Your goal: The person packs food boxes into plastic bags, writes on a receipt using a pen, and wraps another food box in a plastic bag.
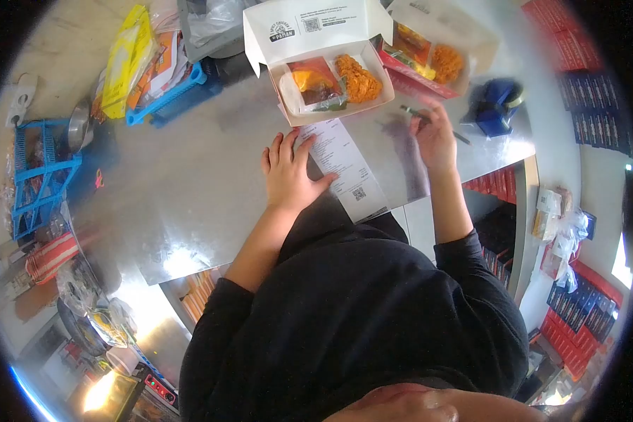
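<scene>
My left hand (292, 172) lies with fingers spread on the metal counter, its fingertips and thumb at the left edge of a long printed receipt (348, 169). To the right of the paper, my right hand (437, 141) is raised a little with bent fingers around a dark pen (462, 138). Just beyond the receipt stands an open white box (316, 21) with fried chicken (359, 79), a sauce packet and a wrapped white portion inside. A second open box (415, 76) with similar food is behind it on the right.
A blue tape dispenser (496, 105) stands at the counter's right side. Blue plastic baskets (165, 95) with packets and a blue rack (46, 176) are on the left. Red and dark folded boxes (594, 105) are stacked at the right. Shelves sit under the counter (190, 169).
</scene>
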The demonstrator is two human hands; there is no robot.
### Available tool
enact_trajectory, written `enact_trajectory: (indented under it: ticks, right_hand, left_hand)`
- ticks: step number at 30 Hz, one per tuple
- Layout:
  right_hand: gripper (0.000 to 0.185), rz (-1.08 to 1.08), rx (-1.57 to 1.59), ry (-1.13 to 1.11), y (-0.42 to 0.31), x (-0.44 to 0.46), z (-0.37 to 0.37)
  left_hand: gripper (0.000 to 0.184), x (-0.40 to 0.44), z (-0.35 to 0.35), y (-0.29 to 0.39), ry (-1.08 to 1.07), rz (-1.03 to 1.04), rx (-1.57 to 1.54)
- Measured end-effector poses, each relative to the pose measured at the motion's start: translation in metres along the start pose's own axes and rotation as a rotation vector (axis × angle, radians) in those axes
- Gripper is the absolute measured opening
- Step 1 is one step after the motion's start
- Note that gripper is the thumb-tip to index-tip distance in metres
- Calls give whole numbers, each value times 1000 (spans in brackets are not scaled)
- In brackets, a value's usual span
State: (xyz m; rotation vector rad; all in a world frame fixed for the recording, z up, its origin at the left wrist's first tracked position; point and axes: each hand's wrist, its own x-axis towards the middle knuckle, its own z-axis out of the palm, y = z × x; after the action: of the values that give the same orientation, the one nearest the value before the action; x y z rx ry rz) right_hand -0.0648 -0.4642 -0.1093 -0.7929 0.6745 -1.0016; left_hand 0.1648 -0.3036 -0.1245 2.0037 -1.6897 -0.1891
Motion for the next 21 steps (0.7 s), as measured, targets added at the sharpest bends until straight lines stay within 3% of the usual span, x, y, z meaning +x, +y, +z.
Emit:
enact_trajectory:
  ticks: [4, 8, 10, 13, 15, 21]
  right_hand:
    - [31, -111, 39, 101, -12, 6, 4]
    - [23, -81, 43, 131, 2, 2, 6]
    - [16, -1, -271, 22, 17, -11, 15]
    - [13, 128, -365, -73, 41, -33, 38]
    - [12, 78, -593, -130, 53, -44, 61]
    - [13, -160, -865, -287, 80, -45, 58]
  left_hand:
    - [73, 0, 1, -1, -4, -5, 9]
    - [74, 0, -1, 0, 1, -19, 13]
    - [73, 0, -2, 2, -13, -21, 28]
    - [74, 1, -3, 3, -47, -31, 49]
    - [75, -1, 0, 2, -48, -30, 43]
    - [77, -1, -2, 2, -64, -8, -1]
